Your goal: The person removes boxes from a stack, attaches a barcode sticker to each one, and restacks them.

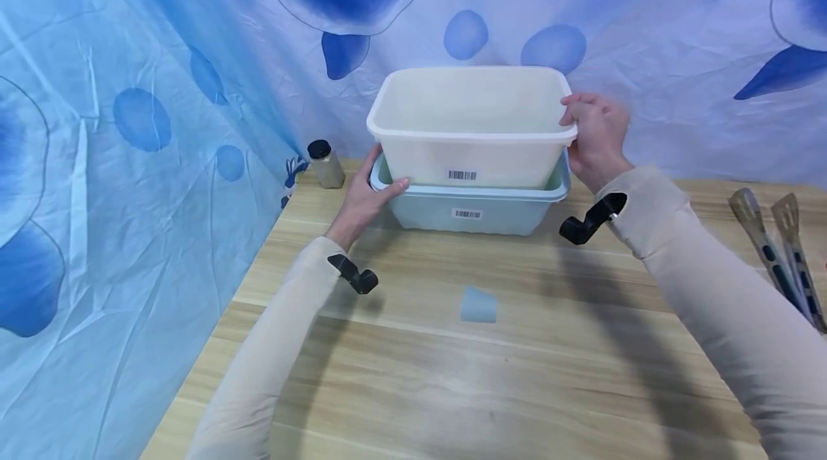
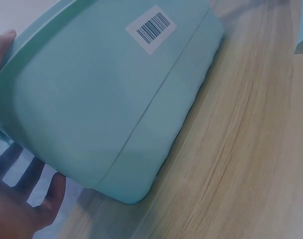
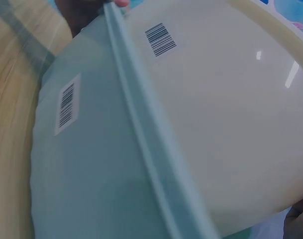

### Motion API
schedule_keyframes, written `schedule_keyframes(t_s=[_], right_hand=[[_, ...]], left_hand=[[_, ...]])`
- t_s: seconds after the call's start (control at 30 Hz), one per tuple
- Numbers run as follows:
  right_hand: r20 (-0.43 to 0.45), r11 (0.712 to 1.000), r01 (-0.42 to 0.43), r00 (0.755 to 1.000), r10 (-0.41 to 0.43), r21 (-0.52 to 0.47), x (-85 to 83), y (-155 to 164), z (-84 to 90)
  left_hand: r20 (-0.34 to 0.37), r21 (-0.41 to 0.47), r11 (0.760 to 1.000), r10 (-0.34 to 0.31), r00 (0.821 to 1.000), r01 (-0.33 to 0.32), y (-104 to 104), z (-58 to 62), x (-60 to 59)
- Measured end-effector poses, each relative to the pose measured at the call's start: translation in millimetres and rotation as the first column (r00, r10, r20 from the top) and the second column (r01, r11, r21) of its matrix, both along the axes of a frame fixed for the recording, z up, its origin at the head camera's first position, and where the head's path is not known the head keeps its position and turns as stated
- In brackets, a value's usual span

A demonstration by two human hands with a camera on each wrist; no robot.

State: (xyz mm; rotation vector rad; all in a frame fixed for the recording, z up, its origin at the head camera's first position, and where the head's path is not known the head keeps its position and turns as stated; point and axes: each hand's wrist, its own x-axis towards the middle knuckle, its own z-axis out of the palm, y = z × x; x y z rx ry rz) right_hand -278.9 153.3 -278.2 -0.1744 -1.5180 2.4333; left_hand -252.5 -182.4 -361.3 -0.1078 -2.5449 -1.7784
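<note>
A white plastic bin (image 1: 407,158) sits partway inside a pale green bin (image 1: 429,214), its upper part standing well above the green rim. Each bin has a barcode label on its front. My left hand (image 1: 363,196) holds the green bin by its left end, thumb over the front rim; in the left wrist view the other fingers (image 2: 52,196) are spread along the end wall below the rim. With my right hand (image 1: 597,135) I grip the white bin's rim at its right end. In the right wrist view, only a dark edge of that hand (image 3: 298,221) shows.
A small clear jar (image 1: 327,167) with a black lid stands left of the bins. At the right edge lie metal kitchen tools (image 1: 790,248) with dark handles. A light blue patch (image 1: 479,305) is on the wooden table (image 1: 413,367). Blue printed sheeting (image 1: 491,8) hangs behind and left.
</note>
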Motion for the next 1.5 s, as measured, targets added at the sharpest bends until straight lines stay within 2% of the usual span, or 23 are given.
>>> schedule_keyframes(t_s=[0.3,0.53,0.67,0.8,0.87,0.93,1.1,1.23,1.33,1.5], right_hand=[[0.069,0.998,-0.009,0.998,0.004,0.062,2.6,3.0,-19.0],[0.083,0.999,-0.024,0.996,0.021,0.044,1.1,1.2,-24.8],[0.098,0.992,-0.029,0.995,0.017,0.125,1.7,1.8,-25.2],[0.129,0.972,-0.052,0.991,0.023,0.230,2.9,3.7,-24.6],[0.152,0.949,-0.068,0.988,0.021,0.309,3.7,5.7,-24.4],[0.170,0.911,-0.087,0.985,0.019,0.404,3.9,8.7,-24.7],[0.197,0.785,-0.146,0.980,0.031,0.602,5.1,16.6,-27.8],[0.213,0.705,-0.183,0.976,0.047,0.685,7.1,21.4,-33.4],[0.193,0.653,-0.183,0.980,0.056,0.735,8.2,23.5,-37.4],[0.134,0.579,-0.180,0.983,0.122,0.795,8.3,25.5,-41.9]], left_hand=[[0.004,-0.002,1.000,0.002,1.000,-0.002,1.0,-4.1,2.1],[-0.010,-0.009,1.000,0.007,1.000,-0.007,-1.5,-4.8,2.0],[-0.023,-0.009,1.000,-0.004,1.000,0.004,-1.9,-4.7,0.5],[-0.022,-0.026,1.000,-0.002,1.000,0.002,-1.6,-3.0,0.5],[-0.016,-0.032,0.999,-0.001,1.000,0.000,-1.6,-2.2,0.7],[-0.013,-0.037,0.999,0.000,1.000,-0.001,-1.3,-1.8,0.4],[-0.023,-0.034,0.999,-0.008,1.000,0.008,0.8,-1.9,-2.1],[-0.033,-0.013,0.999,-0.033,0.999,0.033,1.4,-1.8,-5.0],[-0.028,0.008,0.999,-0.046,0.999,0.046,1.0,1.5,-3.7],[-0.013,0.026,0.998,-0.057,0.998,0.057,4.4,17.9,10.5]])
